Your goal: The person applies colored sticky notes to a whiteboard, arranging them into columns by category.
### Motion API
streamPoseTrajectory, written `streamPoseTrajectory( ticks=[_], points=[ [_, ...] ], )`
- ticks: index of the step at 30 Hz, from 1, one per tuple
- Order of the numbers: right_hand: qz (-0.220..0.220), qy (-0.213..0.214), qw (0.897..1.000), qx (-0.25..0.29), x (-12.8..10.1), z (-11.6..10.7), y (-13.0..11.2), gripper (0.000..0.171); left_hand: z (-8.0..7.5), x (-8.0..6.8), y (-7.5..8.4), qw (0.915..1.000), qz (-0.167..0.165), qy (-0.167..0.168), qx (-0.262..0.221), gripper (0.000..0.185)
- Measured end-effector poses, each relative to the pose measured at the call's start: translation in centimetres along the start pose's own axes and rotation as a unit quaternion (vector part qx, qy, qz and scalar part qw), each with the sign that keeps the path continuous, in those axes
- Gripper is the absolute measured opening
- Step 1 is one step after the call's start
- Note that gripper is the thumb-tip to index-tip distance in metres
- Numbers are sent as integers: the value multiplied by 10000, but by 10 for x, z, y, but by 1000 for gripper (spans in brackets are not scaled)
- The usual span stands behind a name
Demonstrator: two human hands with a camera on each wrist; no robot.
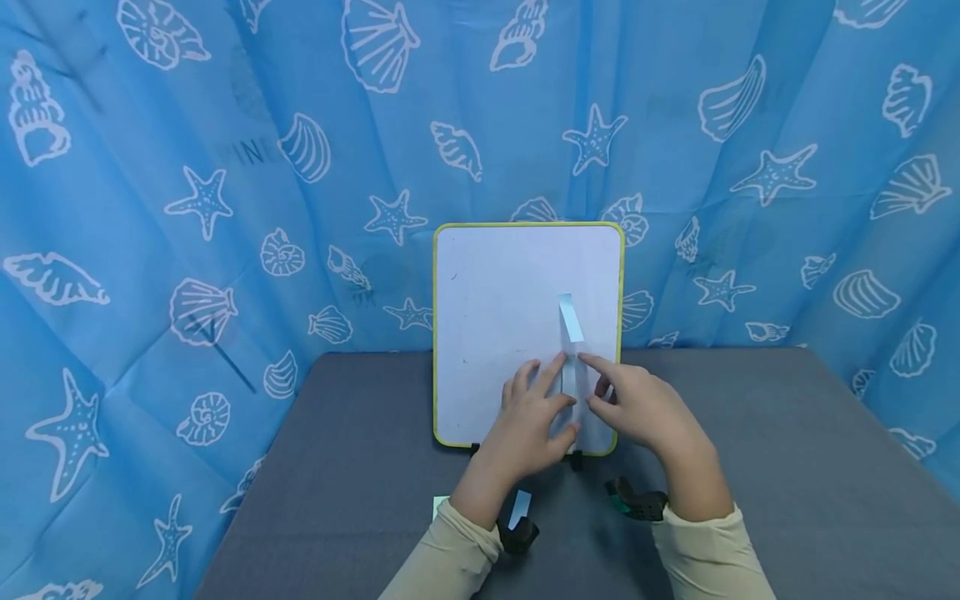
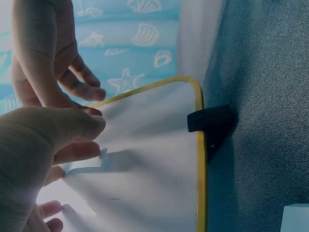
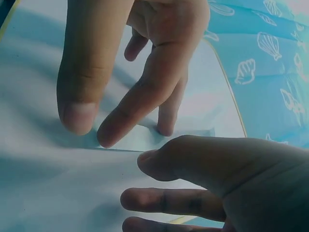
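Note:
A pale blue paper strip (image 1: 569, 321) runs up the right part of a white board (image 1: 495, 333) with a yellow rim. The strip's upper end catches more light than its lower part. My left hand (image 1: 528, 417) has its fingers spread on the board, index and middle fingertips pressing the strip (image 3: 142, 137) in the right wrist view. From the right side, my right hand (image 1: 637, 404) points its index finger at the strip's edge, its thumb lower down. Seen from the left wrist, the left thumb (image 2: 87, 123) hovers before the board and the right hand (image 2: 46, 53) is beyond it.
Black stand clips (image 1: 576, 460) hold the board's lower edge upright on a grey cloth-covered table (image 1: 360, 475). A small blue paper piece (image 1: 519, 508) and a pale green one (image 1: 439, 505) lie in front, near the left wrist. Behind hangs a blue shell-patterned curtain (image 1: 247, 167).

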State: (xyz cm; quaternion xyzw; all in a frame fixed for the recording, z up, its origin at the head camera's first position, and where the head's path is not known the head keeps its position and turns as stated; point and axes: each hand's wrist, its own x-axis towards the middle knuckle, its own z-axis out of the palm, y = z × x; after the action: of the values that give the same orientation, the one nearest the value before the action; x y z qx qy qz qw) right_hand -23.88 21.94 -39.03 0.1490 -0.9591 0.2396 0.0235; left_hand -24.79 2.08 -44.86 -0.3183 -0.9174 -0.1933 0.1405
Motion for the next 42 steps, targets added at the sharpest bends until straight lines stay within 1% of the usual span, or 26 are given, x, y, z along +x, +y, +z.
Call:
streamPoseTrajectory(
  ticks=[7,9,14,18,21,24,29,36,42],
  points=[
    [-115,-139,9998,71,1,3,-3,60,-1,-2,0,10000,15,-10,9,31],
    [-82,-158,9998,65,1,3,-3,61,-1,-2,0,10000,19,7,-1,31],
    [48,-70,10000,40,0,2,-1,66,-2,-2,-1,9999,36,126,-7,32],
    [-98,-65,9999,43,0,2,-1,65,-2,-2,-1,9998,72,185,48,33],
    [-160,-141,9998,34,1,2,-2,64,-3,-2,-1,9997,116,173,93,33],
    [-73,-174,9998,17,0,2,-1,64,-3,-2,-1,9998,114,157,67,33],
    [32,-108,9999,-11,-1,0,-1,65,-4,-3,0,9998,58,178,-9,33],
    [-163,-212,9996,97,-1,3,-6,64,-2,-3,1,9998,124,152,86,33],
    [-12,-204,9998,-32,-1,2,-4,63,-2,-3,1,9998,84,121,133,33]
  ],
)
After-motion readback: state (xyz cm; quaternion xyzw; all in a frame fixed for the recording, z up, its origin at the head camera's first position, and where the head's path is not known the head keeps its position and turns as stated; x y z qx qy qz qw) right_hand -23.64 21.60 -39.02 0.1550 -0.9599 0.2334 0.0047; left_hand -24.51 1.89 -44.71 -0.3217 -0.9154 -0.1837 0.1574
